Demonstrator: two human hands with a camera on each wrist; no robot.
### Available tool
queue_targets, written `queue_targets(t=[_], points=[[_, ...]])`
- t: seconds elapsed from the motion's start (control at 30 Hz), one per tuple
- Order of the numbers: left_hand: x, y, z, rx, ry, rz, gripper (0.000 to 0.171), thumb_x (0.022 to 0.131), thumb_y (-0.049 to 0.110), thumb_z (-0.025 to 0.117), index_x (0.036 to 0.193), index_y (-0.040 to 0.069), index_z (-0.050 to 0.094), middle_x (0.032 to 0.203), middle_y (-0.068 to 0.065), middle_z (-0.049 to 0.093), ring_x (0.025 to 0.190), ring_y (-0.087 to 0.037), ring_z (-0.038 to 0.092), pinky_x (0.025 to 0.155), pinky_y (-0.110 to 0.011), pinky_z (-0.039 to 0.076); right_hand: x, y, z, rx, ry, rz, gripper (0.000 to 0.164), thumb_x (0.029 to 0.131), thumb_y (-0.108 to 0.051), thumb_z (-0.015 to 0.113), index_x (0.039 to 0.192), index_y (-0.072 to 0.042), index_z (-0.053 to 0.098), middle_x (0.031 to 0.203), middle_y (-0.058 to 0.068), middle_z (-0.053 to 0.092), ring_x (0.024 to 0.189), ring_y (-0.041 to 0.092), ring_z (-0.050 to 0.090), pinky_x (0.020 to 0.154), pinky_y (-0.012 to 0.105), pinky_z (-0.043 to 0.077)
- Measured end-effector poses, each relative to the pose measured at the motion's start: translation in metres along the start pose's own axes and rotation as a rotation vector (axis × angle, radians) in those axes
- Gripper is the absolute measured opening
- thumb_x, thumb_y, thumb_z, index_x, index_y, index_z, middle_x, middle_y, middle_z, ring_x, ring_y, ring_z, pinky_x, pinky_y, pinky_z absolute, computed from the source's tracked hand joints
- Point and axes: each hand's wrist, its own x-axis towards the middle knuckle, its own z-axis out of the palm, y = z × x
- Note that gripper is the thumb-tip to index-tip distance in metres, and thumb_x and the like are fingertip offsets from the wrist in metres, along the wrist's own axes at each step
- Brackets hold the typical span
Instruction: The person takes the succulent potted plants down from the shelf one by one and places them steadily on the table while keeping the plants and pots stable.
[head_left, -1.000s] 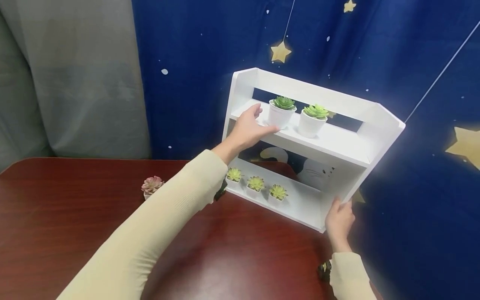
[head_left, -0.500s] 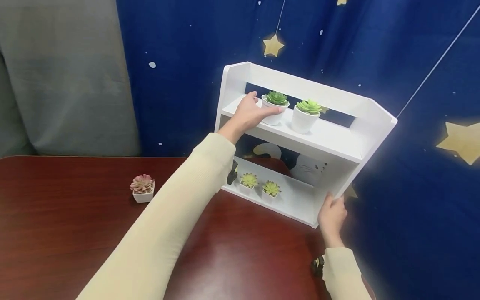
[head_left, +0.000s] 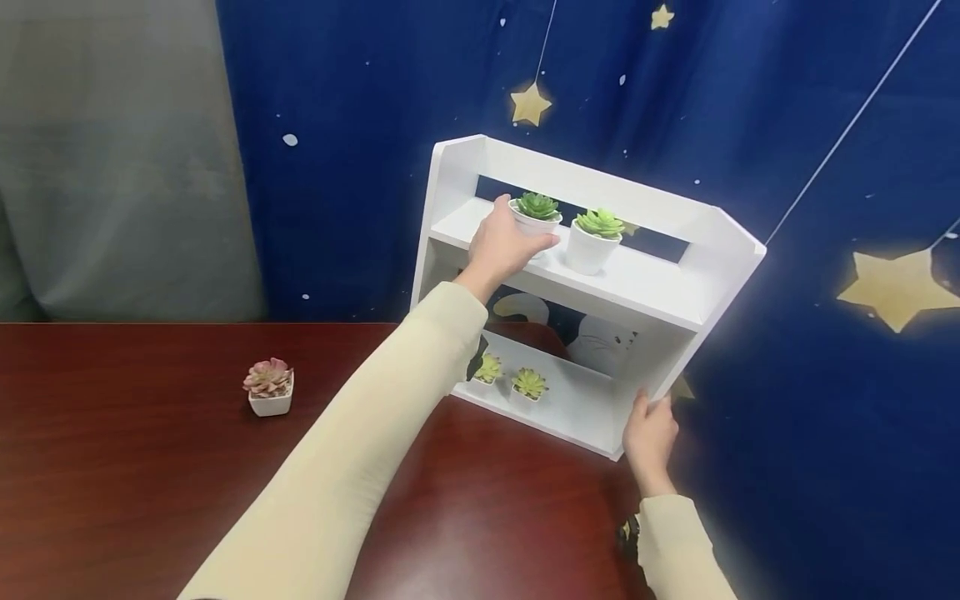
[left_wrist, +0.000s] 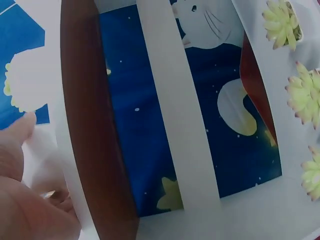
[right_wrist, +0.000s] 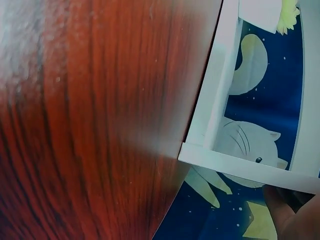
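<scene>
My left hand [head_left: 504,242] holds a white round pot with a dark green succulent [head_left: 537,207] on the upper board of a white two-tier shelf [head_left: 660,287]. The thumb lies across the pot's front; the other fingers are partly hidden behind it. Beside it stands a second white pot with a bright green succulent [head_left: 596,242]. My right hand [head_left: 649,432] grips the shelf's right side panel near its bottom. On the lower board sit small yellow-green succulents [head_left: 529,383]; the left wrist view shows three of these little succulents [left_wrist: 302,92], one covered by my forearm in the head view.
A pink succulent in a square white pot [head_left: 268,387] stands on the reddish-brown table [head_left: 135,483], left of my forearm. Behind the shelf hangs a blue curtain with stars [head_left: 352,167], and a grey curtain [head_left: 120,183] is at the left.
My left hand has moved in closer round the dark green succulent's pot. The head view has turned, so the shelf appears further left. My right hand keeps its grip on the side panel.
</scene>
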Motion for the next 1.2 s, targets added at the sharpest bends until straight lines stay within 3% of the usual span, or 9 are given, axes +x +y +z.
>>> queue_targets(t=[0.2, 0.43, 0.53, 0.83, 1.0, 1.2], points=[[-0.002, -0.003, -0.002, -0.041, 0.053, 0.033, 0.092, 0.084, 0.046, 0.079, 0.154, 0.005, 0.035, 0.155, -0.012, 0.048, 0.143, -0.025, 0.047, 0.117, -0.038, 0.041, 0.001, 0.001, 0.001, 0.001, 0.023, -0.010, 0.043, 0.106, -0.030, 0.041, 0.129, 0.005, 0.052, 0.109, 0.039, 0.064, 0.106, 0.056, 0.061, 0.087, 0.064, 0.047], [-0.012, -0.013, -0.018, -0.263, 0.122, 0.120, 0.080, 0.077, 0.039, 0.088, 0.140, 0.006, 0.054, 0.136, -0.007, 0.064, 0.126, -0.018, 0.060, 0.108, -0.032, 0.049, 0.001, 0.003, 0.006, 0.015, 0.028, -0.018, 0.046, 0.106, -0.031, 0.042, 0.131, 0.005, 0.052, 0.112, 0.040, 0.063, 0.108, 0.057, 0.060, 0.090, 0.065, 0.048], [-0.022, -0.018, -0.026, -0.298, 0.129, 0.137, 0.075, 0.075, 0.039, 0.089, 0.136, 0.009, 0.058, 0.133, -0.005, 0.066, 0.122, -0.016, 0.062, 0.105, -0.031, 0.051, 0.001, 0.002, 0.005, 0.017, 0.027, -0.014, 0.046, 0.106, -0.031, 0.042, 0.131, 0.006, 0.051, 0.112, 0.041, 0.063, 0.108, 0.058, 0.059, 0.090, 0.066, 0.047], [-0.069, -0.064, -0.057, -0.221, 0.133, 0.251, 0.075, 0.072, 0.036, 0.091, 0.135, 0.012, 0.060, 0.128, -0.004, 0.069, 0.113, -0.017, 0.064, 0.096, -0.038, 0.057, 0.003, 0.002, 0.005, 0.017, 0.041, -0.014, 0.047, 0.106, -0.033, 0.042, 0.133, 0.004, 0.051, 0.108, 0.039, 0.063, 0.107, 0.058, 0.059, 0.091, 0.066, 0.045], [-0.095, -0.090, -0.070, -0.211, 0.154, 0.224, 0.077, 0.072, 0.036, 0.091, 0.137, 0.012, 0.058, 0.127, -0.004, 0.068, 0.111, -0.019, 0.065, 0.095, -0.042, 0.057, 0.002, 0.001, 0.004, 0.020, 0.020, 0.007, 0.050, 0.106, -0.035, 0.040, 0.136, 0.004, 0.050, 0.113, 0.040, 0.061, 0.111, 0.058, 0.057, 0.094, 0.066, 0.045], [-0.119, -0.115, -0.072, -0.162, 0.192, 0.190, 0.080, 0.071, 0.034, 0.091, 0.140, 0.012, 0.056, 0.133, -0.007, 0.063, 0.118, -0.022, 0.061, 0.099, -0.045, 0.055, 0.000, 0.003, 0.003, 0.015, 0.010, 0.005, 0.050, 0.107, -0.034, 0.040, 0.136, 0.005, 0.049, 0.116, 0.041, 0.060, 0.113, 0.060, 0.055, 0.095, 0.068, 0.044]])
